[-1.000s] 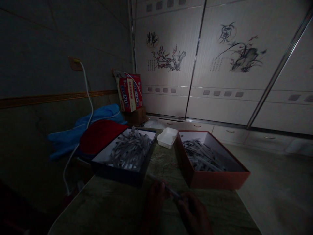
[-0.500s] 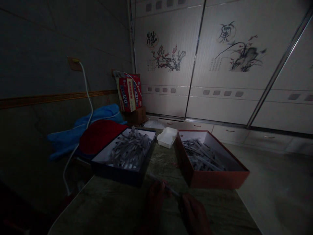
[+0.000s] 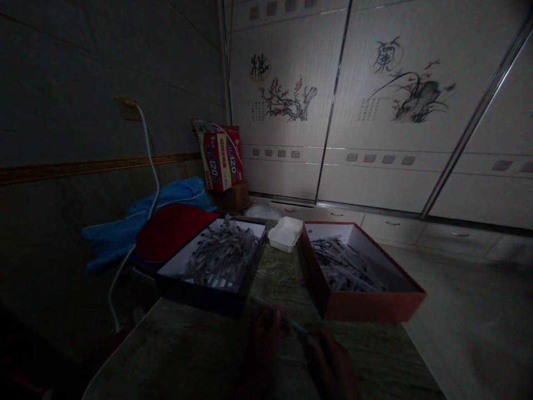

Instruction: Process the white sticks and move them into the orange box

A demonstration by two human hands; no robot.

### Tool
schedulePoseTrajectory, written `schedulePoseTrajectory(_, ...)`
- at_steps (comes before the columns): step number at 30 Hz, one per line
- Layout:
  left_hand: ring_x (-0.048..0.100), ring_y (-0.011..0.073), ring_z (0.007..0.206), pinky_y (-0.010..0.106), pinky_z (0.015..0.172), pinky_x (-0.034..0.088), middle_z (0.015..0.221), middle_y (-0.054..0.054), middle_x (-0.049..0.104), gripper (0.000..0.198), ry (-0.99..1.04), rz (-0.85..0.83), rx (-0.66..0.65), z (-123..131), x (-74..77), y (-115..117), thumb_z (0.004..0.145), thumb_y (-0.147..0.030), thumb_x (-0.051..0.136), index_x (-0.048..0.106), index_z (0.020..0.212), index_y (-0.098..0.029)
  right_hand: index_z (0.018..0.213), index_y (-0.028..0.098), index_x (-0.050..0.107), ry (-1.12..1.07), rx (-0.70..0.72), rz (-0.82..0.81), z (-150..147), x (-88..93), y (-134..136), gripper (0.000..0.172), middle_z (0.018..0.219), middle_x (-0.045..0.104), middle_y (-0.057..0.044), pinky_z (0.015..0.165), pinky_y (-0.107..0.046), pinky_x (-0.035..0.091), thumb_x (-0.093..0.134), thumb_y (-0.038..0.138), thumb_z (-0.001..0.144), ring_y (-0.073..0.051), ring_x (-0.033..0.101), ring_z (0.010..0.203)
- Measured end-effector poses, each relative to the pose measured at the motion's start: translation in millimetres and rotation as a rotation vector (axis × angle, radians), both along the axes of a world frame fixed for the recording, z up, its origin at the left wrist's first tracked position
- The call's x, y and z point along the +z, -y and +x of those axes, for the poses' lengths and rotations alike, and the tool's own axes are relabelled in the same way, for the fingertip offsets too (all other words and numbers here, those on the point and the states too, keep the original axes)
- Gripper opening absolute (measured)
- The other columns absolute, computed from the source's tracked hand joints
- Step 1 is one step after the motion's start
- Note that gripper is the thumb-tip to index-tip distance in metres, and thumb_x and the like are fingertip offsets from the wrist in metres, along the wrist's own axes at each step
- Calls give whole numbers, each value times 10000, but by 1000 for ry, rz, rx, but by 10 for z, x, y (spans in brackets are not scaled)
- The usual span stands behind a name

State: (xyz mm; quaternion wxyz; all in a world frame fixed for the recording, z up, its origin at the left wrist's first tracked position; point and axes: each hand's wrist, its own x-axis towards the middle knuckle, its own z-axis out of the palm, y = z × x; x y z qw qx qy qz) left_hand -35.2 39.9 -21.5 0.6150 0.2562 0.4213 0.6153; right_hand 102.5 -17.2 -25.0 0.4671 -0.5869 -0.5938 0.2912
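Observation:
A slim, pale pen-like stick [image 3: 295,324] slants between my two hands above the near part of the table. My left hand [image 3: 265,333] is closed around its middle, with the far end sticking out past the fingers. On the lower end, my right hand [image 3: 331,355] is closed too. Beyond my left hand lies a dark blue box [image 3: 200,297] heaped with similar clear sticks [image 3: 225,253]. To the right, a red-brown box [image 3: 375,306] holds more sticks [image 3: 343,264], some with dark ends. Dim light hides the finger details.
Between the boxes, at the back, sits a small white tray [image 3: 285,234]. Left of the table [image 3: 277,272] are a red cushion-like item [image 3: 172,230], blue cloth [image 3: 166,194] and a hanging white cable [image 3: 147,150]. A red carton [image 3: 222,158] stands before the cabinet doors [image 3: 287,178].
Both hands keep nearly the same place and hold on the stick. My right hand's fingers have shifted slightly; the boxes have not moved.

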Motion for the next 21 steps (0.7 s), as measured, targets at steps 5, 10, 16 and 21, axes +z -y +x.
schedulePoseTrajectory(5, 601, 164, 512, 292, 510, 512, 566, 14, 650, 374, -14, 5, -19, -11, 12, 15, 469, -447, 805, 641, 624, -149, 778, 220, 615, -11, -49, 23, -37, 50, 24, 400, 641, 639, -13, 587, -230, 453, 411, 557, 849, -174, 602, 604)
schedulePoseTrajectory(10, 622, 183, 552, 305, 542, 518, 602, 36, 665, 386, -69, 20, -21, -27, 39, 30, 488, -474, 792, 651, 639, -148, 695, 235, 591, -1, -41, 55, -28, 61, 29, 421, 579, 596, -3, 538, -223, 438, 376, 555, 865, -163, 565, 535)
schedulePoseTrajectory(16, 609, 169, 522, 301, 516, 508, 583, 18, 655, 424, -15, 30, -26, -20, 37, 11, 459, -488, 805, 645, 641, -141, 884, 188, 598, -8, 19, -16, 0, 37, 25, 342, 698, 643, -19, 599, -227, 454, 464, 501, 849, -176, 607, 642)
schedulePoseTrajectory(21, 600, 159, 509, 287, 511, 507, 560, 22, 650, 438, -46, 54, -31, -35, 48, 22, 470, -516, 793, 656, 634, -133, 806, 198, 616, -9, 48, 21, -1, 61, 35, 317, 677, 654, -23, 589, -228, 459, 446, 458, 868, -173, 606, 617)
